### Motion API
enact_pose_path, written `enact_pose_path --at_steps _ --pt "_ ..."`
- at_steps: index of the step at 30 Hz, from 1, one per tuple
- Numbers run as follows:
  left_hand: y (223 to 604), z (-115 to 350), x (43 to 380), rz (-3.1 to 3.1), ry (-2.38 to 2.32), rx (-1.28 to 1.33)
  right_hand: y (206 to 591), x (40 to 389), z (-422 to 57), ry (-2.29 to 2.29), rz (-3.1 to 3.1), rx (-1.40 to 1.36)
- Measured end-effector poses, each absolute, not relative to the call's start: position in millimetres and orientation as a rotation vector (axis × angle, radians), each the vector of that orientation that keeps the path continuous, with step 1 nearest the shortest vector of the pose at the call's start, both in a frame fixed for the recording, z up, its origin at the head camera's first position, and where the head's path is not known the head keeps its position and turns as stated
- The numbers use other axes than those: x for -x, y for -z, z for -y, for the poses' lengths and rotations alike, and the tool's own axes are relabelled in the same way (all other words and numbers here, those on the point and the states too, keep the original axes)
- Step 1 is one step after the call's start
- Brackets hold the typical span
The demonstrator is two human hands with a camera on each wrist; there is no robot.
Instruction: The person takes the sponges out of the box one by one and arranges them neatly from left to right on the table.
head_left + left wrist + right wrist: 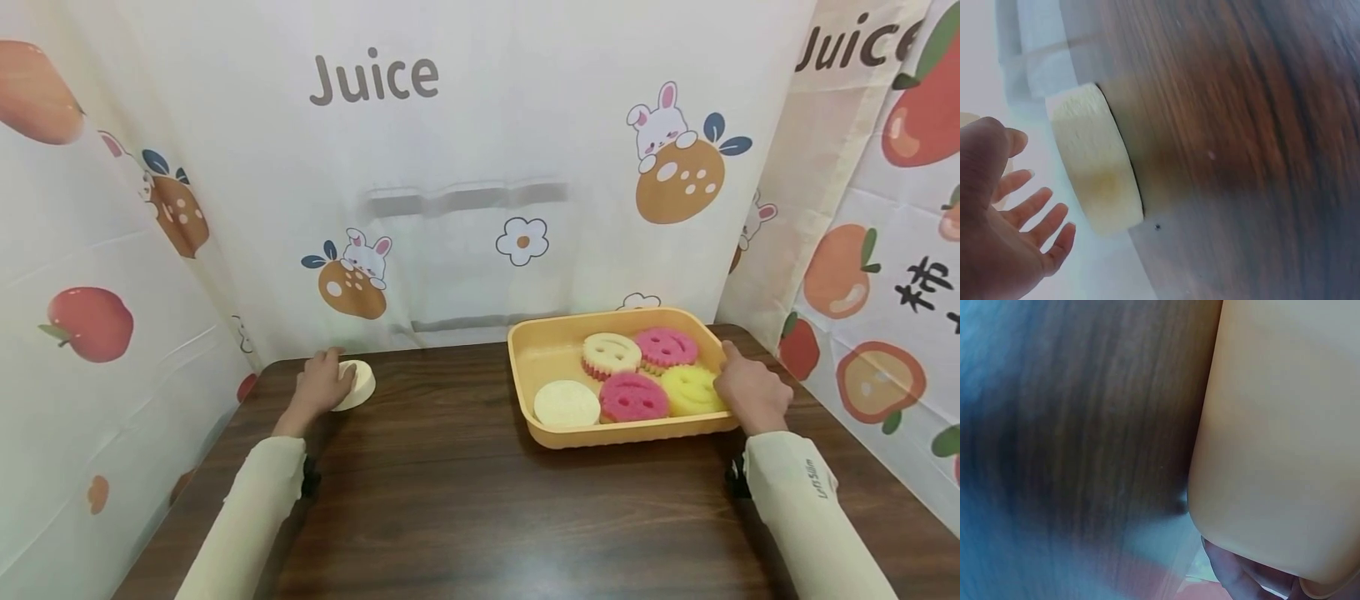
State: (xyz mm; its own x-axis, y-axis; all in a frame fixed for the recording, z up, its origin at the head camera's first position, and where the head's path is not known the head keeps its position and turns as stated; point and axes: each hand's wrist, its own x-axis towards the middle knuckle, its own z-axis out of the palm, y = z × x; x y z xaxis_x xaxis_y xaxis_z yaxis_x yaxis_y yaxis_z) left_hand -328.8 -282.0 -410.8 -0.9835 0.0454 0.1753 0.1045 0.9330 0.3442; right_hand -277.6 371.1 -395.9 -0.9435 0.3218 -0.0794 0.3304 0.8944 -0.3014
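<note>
A dark wooden table point(450, 517) stood against fruit-printed curtains point(465, 133). The right hand point(753, 393), gripping the orange tray point(542, 350) by its right rim, hid part of that end. The left hand point(318, 385), fingers loosely spread, partly covered the cream disc point(363, 385) far left; contact was unclear. Five round sponges point(633, 397) lay inside the tray.

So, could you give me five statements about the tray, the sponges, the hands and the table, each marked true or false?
1. The tray holds five round sponges. True.
2. Both hands are at the tray. False: only the right hand is; the left hand is at a cream sponge outside it.
3. Every sponge in the tray is pink. False: one is a yellow sponge.
4. The yellow sponge has a pink neighbour. True.
5. The table is brown. True.
</note>
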Motion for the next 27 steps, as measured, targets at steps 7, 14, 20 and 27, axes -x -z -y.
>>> enact_pose_path --at_steps 7,14,20,27 --pt "408.3 268.3 330.7 2.837 0.613 0.249 395.2 279.0 -372.6 0.503 -3.025 -0.523" --pt "406.6 252.7 328.4 2.841 0.71 0.305 398.3 279.8 -373.4 0.501 -3.026 -0.514" --pt "404.9 239.1 326.6 2.806 0.721 0.368 399.3 280.0 -373.7 0.501 -3.039 -0.512" --pt "404.2 228.8 323.7 2.788 0.698 0.394 399.5 279.9 -373.2 0.503 -3.037 -0.509"
